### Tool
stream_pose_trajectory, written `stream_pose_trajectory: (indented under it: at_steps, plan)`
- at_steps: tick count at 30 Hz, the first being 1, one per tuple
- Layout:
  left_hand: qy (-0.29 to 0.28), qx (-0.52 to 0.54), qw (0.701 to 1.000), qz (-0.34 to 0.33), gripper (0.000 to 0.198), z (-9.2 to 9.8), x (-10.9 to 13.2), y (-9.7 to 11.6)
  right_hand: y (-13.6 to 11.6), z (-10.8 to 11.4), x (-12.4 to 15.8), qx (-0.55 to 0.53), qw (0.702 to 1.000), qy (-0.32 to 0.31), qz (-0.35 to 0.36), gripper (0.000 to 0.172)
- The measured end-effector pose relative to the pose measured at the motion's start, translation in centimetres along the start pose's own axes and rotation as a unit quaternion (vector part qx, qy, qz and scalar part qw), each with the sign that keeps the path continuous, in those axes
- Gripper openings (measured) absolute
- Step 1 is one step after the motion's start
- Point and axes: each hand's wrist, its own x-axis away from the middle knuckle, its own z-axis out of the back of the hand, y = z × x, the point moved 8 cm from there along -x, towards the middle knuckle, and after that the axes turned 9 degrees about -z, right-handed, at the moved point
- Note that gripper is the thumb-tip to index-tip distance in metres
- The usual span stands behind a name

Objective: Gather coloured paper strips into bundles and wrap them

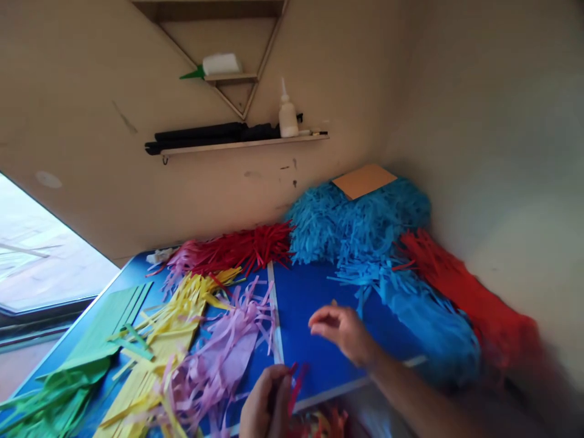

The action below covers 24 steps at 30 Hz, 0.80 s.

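Note:
My left hand [268,403] is at the bottom middle, near the table's front edge, with its fingers closed on a narrow red paper strip [297,389]. The strip's loose end hangs to the right and is blurred. Over the bare blue tabletop [303,316], my right hand [347,333] is raised with thumb and forefinger drawn close in a pinch. Whether anything lies between those fingertips I cannot make out. Left of my hands lies lilac fringed paper [232,353]; a blue fringed bundle [424,316] is to the right of my right hand.
Yellow fringe [182,322], green paper [98,328] and red fringe [246,246] cover the table's left and back. A blue heap [360,222] bears an orange card [365,180]. More red fringe [469,292] lies rightward. A wall shelf [246,145] carries a white bottle [288,118].

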Motion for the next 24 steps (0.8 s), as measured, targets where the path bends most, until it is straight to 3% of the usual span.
stream_pose_trajectory:
  at_steps: [3,6,11,17,24]
  plan:
    - [-0.011,-0.023,0.999,-0.03,0.031,-0.5,0.4,0.6,1.3,-2.9,4.3,-0.211,0.977,-0.014,-0.002,0.013]
    - [-0.049,-0.049,0.995,-0.069,0.025,-1.0,0.7,1.3,2.1,-3.6,6.2,-0.264,0.965,0.007,-0.009,0.014]
    - [-0.054,-0.092,0.986,-0.131,0.017,-1.0,0.9,2.7,2.1,-3.2,7.1,-0.281,0.96,0.016,-0.018,0.015]
    - [-0.08,-0.148,0.966,-0.194,0.013,-1.6,0.6,4.8,0.4,-2.4,8.1,-0.232,0.97,0.031,0.06,0.008]
    - [-0.107,-0.157,0.956,-0.222,0.014,-1.9,0.5,5.7,0.0,-2.0,8.8,-0.178,0.976,0.045,0.117,0.008]
